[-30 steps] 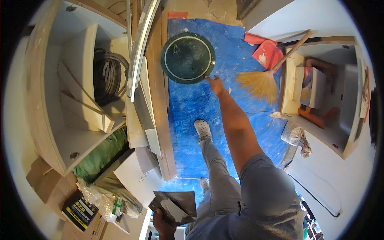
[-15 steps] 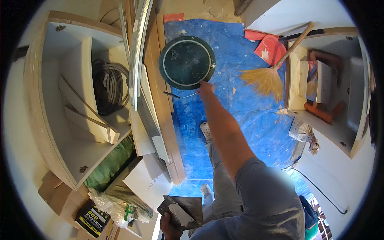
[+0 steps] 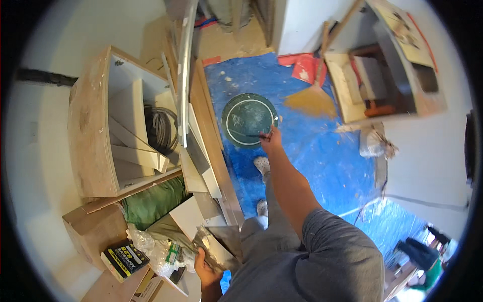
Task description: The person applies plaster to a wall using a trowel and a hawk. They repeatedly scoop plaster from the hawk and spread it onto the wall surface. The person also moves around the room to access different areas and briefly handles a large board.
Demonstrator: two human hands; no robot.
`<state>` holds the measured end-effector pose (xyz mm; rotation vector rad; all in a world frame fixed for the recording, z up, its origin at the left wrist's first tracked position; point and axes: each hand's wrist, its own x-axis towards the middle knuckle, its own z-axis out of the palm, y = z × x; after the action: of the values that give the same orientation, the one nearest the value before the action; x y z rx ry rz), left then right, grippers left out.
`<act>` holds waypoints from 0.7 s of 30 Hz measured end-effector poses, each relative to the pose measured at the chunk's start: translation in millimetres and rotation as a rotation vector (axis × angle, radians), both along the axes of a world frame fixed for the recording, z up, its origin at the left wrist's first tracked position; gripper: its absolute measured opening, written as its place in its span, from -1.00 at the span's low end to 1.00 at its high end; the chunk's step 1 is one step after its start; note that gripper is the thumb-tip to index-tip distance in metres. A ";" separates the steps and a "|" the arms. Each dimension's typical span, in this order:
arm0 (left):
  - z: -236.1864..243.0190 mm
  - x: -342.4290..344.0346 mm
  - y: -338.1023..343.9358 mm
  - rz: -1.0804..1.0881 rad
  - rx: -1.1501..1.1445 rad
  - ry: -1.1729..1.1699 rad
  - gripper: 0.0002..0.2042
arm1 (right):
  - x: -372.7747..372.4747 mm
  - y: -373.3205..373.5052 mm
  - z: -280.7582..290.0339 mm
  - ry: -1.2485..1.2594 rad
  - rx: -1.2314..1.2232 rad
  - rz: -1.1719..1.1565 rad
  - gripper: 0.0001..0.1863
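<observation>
My right hand [image 3: 271, 139] reaches forward over the round dark green lid [image 3: 251, 113], which has a pale ring and lies on the blue sheet. Its fingers are closed on a thin dark-handled tool [image 3: 245, 134] lying across the lid's near edge; the exact kind is too small to tell. Low in the picture, my left hand [image 3: 205, 268] grips a dark flat square plate [image 3: 226, 235], tilted, with a pale patch across it. My two feet in pale clogs stand between the hands.
Long boards and metal strips [image 3: 187, 75] run along the left, beside an open cabinet [image 3: 113, 131] with coiled hose [image 3: 162, 128]. A straw broom [image 3: 312, 98], red dustpan [image 3: 306, 68] and second open cabinet [image 3: 370, 121] stand right. A black-and-yellow box [image 3: 125, 259] sits lower left.
The view has shifted, so the lid looks smaller and lower. My right hand has brought the dark-handled tool from beside the lid to over it. The plate in my left hand has tilted.
</observation>
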<state>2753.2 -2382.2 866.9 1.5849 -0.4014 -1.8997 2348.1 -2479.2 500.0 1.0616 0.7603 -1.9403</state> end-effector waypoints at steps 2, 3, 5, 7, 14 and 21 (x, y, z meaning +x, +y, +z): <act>6.9 18.7 12.0 -0.060 -0.052 0.138 -0.60 | 17.1 76.9 8.5 0.041 -0.030 -0.069 -0.72; 14.1 18.0 17.8 -0.069 -0.018 0.140 -0.61 | 18.9 112.0 25.6 -0.045 0.015 -0.137 -0.72; 25.7 23.0 30.7 -0.153 -0.018 0.161 -0.61 | 33.6 182.6 53.7 0.009 0.114 -0.169 -0.75; 31.1 35.1 36.9 -0.280 -0.097 0.205 -0.60 | 48.6 257.5 66.8 -0.016 0.257 -0.288 -0.72; 87.8 39.7 107.0 -0.600 -0.139 0.333 -0.44 | 190.0 561.9 94.7 -0.015 0.613 -0.535 -0.62; 75.2 14.3 220.3 -0.964 -0.135 0.467 -0.44 | 364.5 868.2 124.0 -0.202 1.090 -0.520 -0.60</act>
<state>2767.5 -2161.9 942.2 0.8287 -1.1958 -2.7620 2712.6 -1611.0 624.0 2.2335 1.6141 -1.7147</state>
